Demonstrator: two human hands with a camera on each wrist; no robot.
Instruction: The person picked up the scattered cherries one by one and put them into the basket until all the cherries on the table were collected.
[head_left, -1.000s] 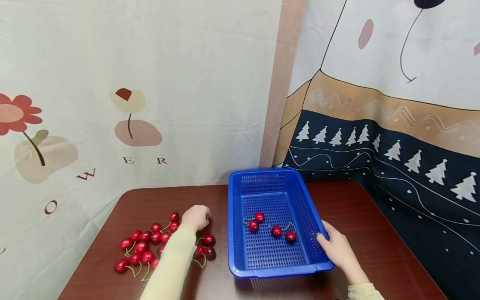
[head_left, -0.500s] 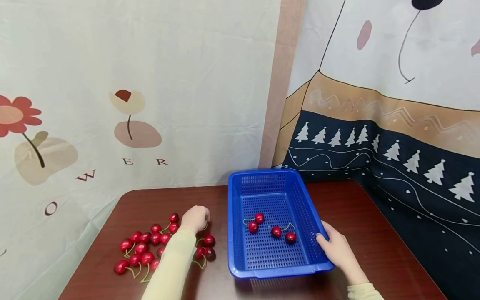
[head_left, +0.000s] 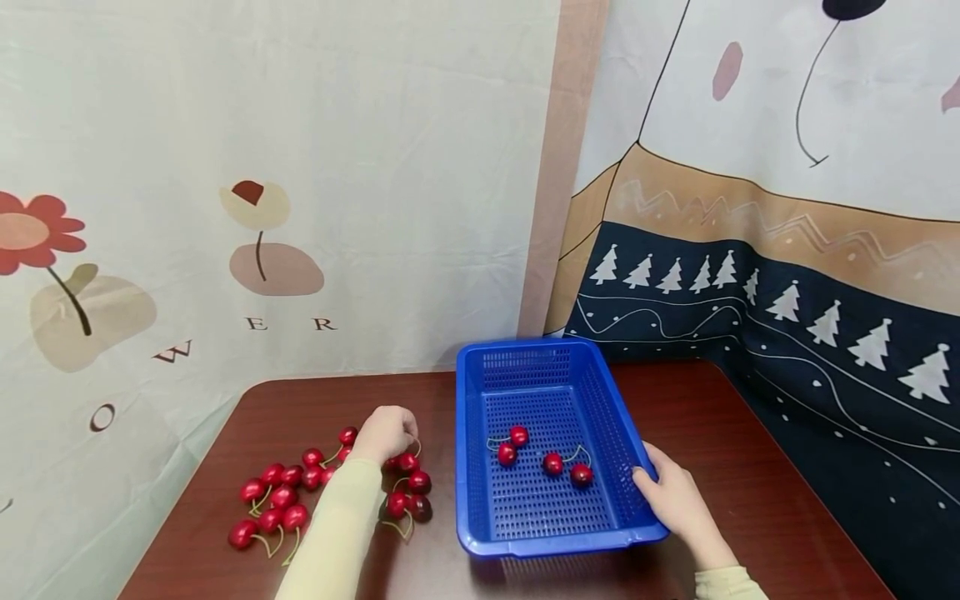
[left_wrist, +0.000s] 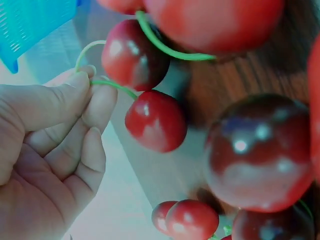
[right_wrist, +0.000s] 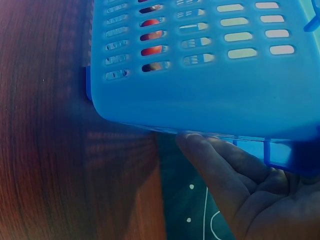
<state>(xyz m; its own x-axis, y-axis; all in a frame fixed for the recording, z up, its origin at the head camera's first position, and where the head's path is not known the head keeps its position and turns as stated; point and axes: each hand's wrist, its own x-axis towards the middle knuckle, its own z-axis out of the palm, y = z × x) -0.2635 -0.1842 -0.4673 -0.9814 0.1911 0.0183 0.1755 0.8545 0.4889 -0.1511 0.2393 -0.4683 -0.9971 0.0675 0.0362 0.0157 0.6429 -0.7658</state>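
My left hand [head_left: 385, 433] pinches the joined green stems of a pair of cherries between thumb and forefinger. In the left wrist view one cherry [left_wrist: 135, 55] of the pair hangs darker red beside its brighter twin [left_wrist: 156, 121]. More red cherries [head_left: 283, 497] lie in a loose group to the left of the forearm, and several dark ones [head_left: 420, 508] lie just right of it. My right hand [head_left: 678, 492] grips the right rim of a blue perforated basket [head_left: 468, 467], thumb over the edge. Two stem-joined pairs of cherries [head_left: 552, 463] rest on the basket's floor.
The brown wooden table [head_left: 712, 433] carries everything, with the basket right of centre. A printed cloth [head_left: 420, 208] hangs behind the table's far edge. A dark cloth with white trees [head_left: 787, 358] drops along the right side.
My left hand has risen slightly and shifted a little left, and cherries now show beneath its fingers with a stem drawn up. The right hand and basket stay put.
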